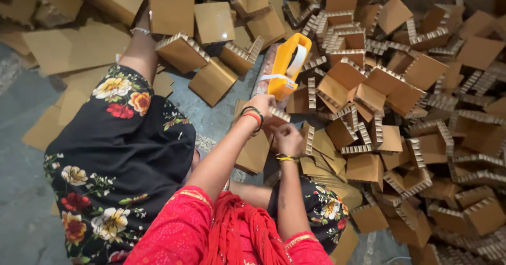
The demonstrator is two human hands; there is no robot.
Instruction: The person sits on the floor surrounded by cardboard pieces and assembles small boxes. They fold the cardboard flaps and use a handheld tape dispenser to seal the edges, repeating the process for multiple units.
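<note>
Left hand (262, 105): closed round the handle of the orange tape gun (286, 67), held up and tilted so the tape end hangs ready over the work.
Right hand (287, 138): pinched shut on a cardboard piece (278, 118), just below the gun, keeping it steady against the left hand.
Piece's place: between both hands, above the lap, near centre.
Pile (416, 117): honeycomb-edged corner pieces heaped right and far, within arm's reach.
Flat sheets (74, 46): spread on the floor (23, 201), far left.

Orange tape dispenser (284, 64), brown cardboard corners (400, 117)
</note>
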